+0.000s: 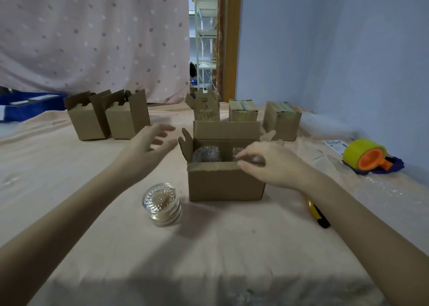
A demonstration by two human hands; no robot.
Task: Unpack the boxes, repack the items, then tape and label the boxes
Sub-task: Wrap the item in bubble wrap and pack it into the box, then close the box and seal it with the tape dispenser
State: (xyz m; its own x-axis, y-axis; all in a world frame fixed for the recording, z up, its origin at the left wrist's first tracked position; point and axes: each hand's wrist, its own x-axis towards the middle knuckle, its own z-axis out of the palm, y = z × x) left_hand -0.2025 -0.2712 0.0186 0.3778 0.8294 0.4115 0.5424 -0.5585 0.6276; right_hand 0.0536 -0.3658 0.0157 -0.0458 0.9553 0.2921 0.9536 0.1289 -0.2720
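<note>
Head view: right hand pinching wrapped item in open box

I am watching my right hand point(274, 164) pinching a bubble-wrapped item point(251, 159) inside the open box point(225, 182) at the table's point(209, 247) middle. My left hand point(148, 148) is hovering beside it, fingers spread, holding nothing. A glass jar point(161, 204) is lying near the box.

- A peach cloth point(209, 247) covers the table.
- On the far left hangs a pink curtain point(92, 38) with small spots.
- The right wall point(336, 50) is pale blue.
- Between them, a wooden door frame point(232, 38) shows white shelves point(205, 38) behind.
</note>
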